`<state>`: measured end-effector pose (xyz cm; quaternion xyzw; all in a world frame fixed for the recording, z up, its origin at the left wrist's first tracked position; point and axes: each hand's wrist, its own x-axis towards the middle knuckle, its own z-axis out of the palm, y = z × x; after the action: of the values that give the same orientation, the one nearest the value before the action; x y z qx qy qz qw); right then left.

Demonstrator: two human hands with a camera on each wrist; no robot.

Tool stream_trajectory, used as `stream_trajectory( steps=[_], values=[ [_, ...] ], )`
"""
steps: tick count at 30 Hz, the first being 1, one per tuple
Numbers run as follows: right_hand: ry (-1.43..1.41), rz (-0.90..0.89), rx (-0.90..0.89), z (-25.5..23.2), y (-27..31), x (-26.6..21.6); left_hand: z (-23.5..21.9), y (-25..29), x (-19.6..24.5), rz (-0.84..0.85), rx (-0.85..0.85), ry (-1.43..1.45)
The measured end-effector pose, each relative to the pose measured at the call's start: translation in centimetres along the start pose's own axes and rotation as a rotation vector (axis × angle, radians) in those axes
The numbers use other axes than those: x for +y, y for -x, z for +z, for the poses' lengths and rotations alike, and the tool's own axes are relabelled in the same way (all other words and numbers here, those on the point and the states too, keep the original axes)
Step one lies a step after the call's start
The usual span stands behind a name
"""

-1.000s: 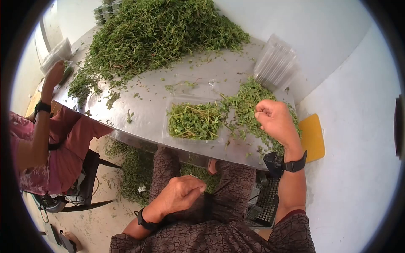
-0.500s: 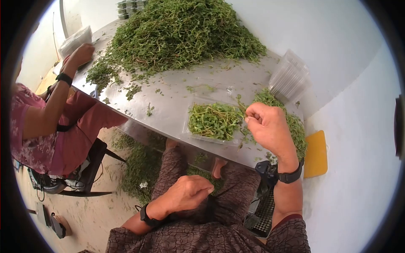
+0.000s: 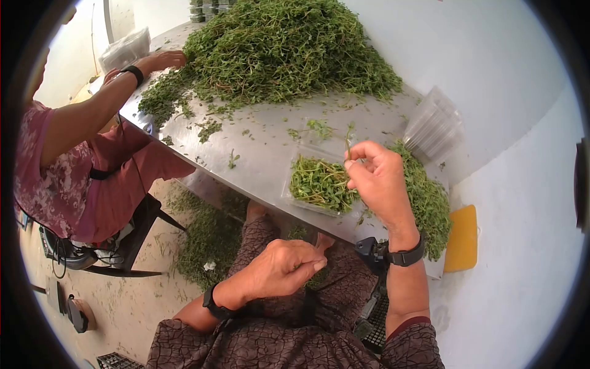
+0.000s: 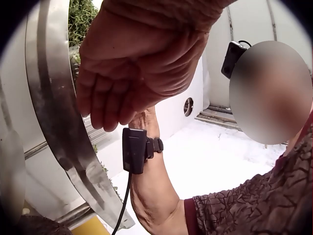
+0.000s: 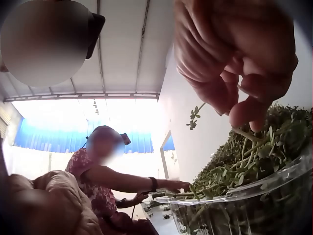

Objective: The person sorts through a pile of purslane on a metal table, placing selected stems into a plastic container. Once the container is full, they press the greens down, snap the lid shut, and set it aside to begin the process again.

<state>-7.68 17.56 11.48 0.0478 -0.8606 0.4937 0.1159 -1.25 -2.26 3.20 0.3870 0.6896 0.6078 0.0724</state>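
My right hand (image 3: 382,181) is raised over the right side of a clear plastic tray (image 3: 286,186). Thumb and fingertips pinch a thin green sprig (image 3: 349,136), whose leafy tip points up and away. Leafy green stems (image 3: 319,184) fill the tray, heaped above its rim in the right wrist view. Over my lap, short of the table edge, hovers my left hand (image 3: 284,269). Its fingers bend loosely together and hold nothing in the left wrist view. Right of the tray, partly behind my right hand, lies a smaller heap of greens (image 3: 427,203).
A large mound of greens (image 3: 289,55) covers the back of the metal table (image 3: 258,144). Stacked clear containers (image 3: 433,123) lean by the wall, above a yellow board (image 3: 462,240). At left another person (image 3: 74,166) reaches toward the mound. A black crate (image 3: 376,326) stands below.
My right hand has moved from the smaller heap toward the tray, with the sprig now standing out from its fingertips. The other person's arm has stretched toward the mound. The head view has shifted.
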Motion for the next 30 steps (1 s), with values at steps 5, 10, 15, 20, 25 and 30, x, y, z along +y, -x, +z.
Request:
stream_trajectory(
  steps=[5, 10, 15, 20, 25, 30],
  values=[
    [-0.214, -0.074, 0.088, -0.3, 0.9, -1.2, -0.6, -0.6, 1.7, -0.139, 0.098, 0.141],
    [-0.211, -0.081, -0.027, 0.1, 5.8, -2.0, -0.5, -0.7, 2.6, -0.101, 0.342, 0.297],
    [-0.222, -0.086, -0.029, 1.1, 10.1, -0.9, 0.7, 0.3, 2.3, -0.08, 0.377, 0.541],
    [-0.151, -0.14, 0.014, 1.5, 12.3, 0.4, 1.8, 0.5, 2.3, -0.087, 0.385, 0.643],
    [-0.077, -0.169, 0.004, 1.3, 13.6, 0.9, 2.5, 0.1, 2.5, -0.129, 0.479, 0.64],
    [-0.079, -0.125, -0.013, 1.2, 14.2, 1.5, 2.4, 0.3, 2.2, -0.161, 0.496, 0.651]
  ],
)
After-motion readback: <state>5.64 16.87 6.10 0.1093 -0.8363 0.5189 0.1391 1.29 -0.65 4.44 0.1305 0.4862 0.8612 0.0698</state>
